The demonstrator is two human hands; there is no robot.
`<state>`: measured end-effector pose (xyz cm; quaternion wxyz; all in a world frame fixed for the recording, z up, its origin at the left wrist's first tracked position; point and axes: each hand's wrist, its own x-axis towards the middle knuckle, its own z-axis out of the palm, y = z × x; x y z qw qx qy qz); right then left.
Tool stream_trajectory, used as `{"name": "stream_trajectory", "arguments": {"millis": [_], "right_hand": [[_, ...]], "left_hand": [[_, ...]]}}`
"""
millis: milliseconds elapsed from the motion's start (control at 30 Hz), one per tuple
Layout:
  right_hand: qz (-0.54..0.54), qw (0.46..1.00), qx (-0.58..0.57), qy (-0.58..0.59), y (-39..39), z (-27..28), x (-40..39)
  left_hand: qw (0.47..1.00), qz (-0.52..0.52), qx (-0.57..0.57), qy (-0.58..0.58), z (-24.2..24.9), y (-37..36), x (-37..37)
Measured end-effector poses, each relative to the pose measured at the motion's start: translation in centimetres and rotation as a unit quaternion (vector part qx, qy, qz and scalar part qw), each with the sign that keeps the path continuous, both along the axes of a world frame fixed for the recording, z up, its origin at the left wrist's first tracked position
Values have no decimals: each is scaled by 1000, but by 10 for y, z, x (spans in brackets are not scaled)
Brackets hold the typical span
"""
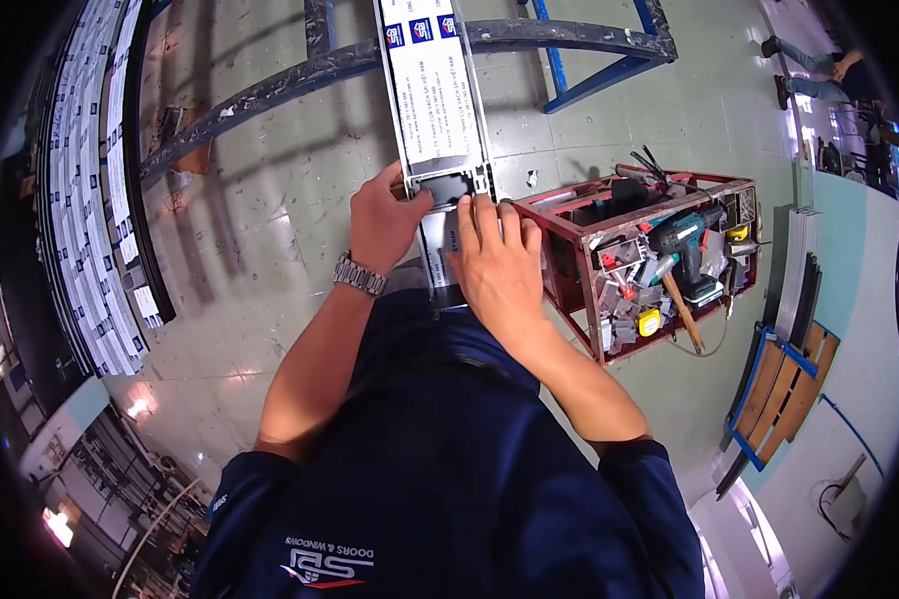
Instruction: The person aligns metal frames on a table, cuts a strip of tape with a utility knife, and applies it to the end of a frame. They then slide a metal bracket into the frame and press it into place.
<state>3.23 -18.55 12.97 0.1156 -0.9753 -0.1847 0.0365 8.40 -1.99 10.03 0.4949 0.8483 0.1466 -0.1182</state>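
A long metal profile with white printed film runs away from my waist. At its near end is a short dark piece with a shiny printed face, lined up with the profile. My left hand, with a metal-band watch on the wrist, is closed on the profile's left edge. Its thumb presses at the joint, while its other fingers are partly hidden. My right hand lies over the right side of the dark piece, fingers stretched toward the joint and thumb against the printed face.
A blue metal frame supports the profile. Close on the right stands a red tool cart with a cordless drill, a hammer and a tape measure. Film-wrapped profiles are stacked at left. Another person is at far right.
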Motion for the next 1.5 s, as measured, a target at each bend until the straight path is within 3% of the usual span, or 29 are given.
{"name": "stream_trajectory", "arguments": {"millis": [300, 533, 633, 700, 733, 867, 967, 1500], "right_hand": [[5, 998, -59, -36, 0, -2, -2], [45, 996, 28, -66, -14, -7, 21], [101, 989, 90, -62, -18, -2, 48], [115, 990, 79, -7, -16, 6, 64], [122, 989, 78, 16, -17, 4, 70], [195, 977, 65, 61, -24, -2, 91], [167, 976, 82, 110, -18, 5, 91], [202, 968, 93, 119, -25, 3, 97]], "left_hand": [[999, 22, -46, -3, -5, 0, -3], [991, 43, -127, -30, -10, 3, -11], [990, 61, -111, -56, -15, 2, -18], [987, 93, -97, -85, -23, -3, -26], [980, 115, -159, -39, -21, -4, -26], [975, 122, -186, 4, -30, -4, -36], [966, 127, -227, -4, -37, -5, -41], [970, 135, -201, -15, -33, -5, -38]]}}
